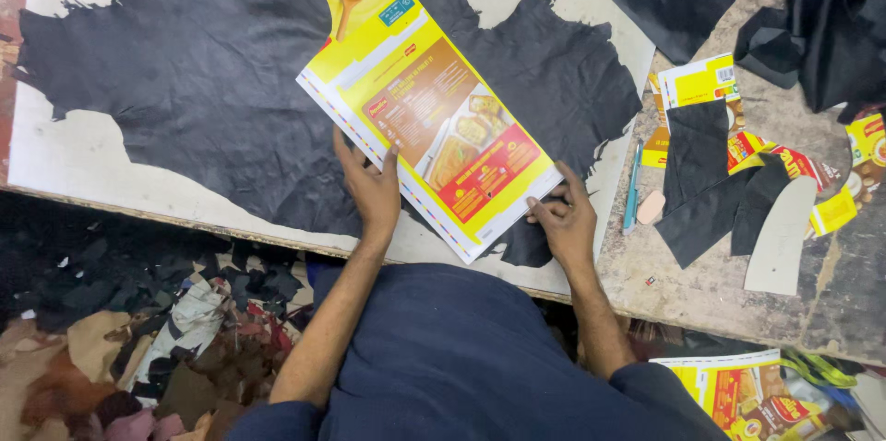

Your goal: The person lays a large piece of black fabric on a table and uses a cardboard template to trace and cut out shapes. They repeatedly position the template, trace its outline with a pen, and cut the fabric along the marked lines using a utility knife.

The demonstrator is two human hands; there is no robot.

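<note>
A flattened yellow and red printed carton sheet (pixel 434 113) lies slantwise on a large black leather hide (pixel 212 72) spread over a white board (pixel 74 150). My left hand (pixel 369 187) presses flat on the sheet's near left edge, fingers spread. At the sheet's lower right corner, my right hand (pixel 565 220) pinches the edge with curled fingers. The hide shows on both sides of the sheet and under its near corner.
A blue pen (pixel 632 187) and a small pink eraser (pixel 651 208) lie right of the board. Cut black leather pieces (pixel 711 183), a pale sole-shaped pattern (pixel 782 238) and more yellow carton scraps (pixel 699 81) cover the worn table. Leather offcuts (pixel 185 330) litter the floor at left.
</note>
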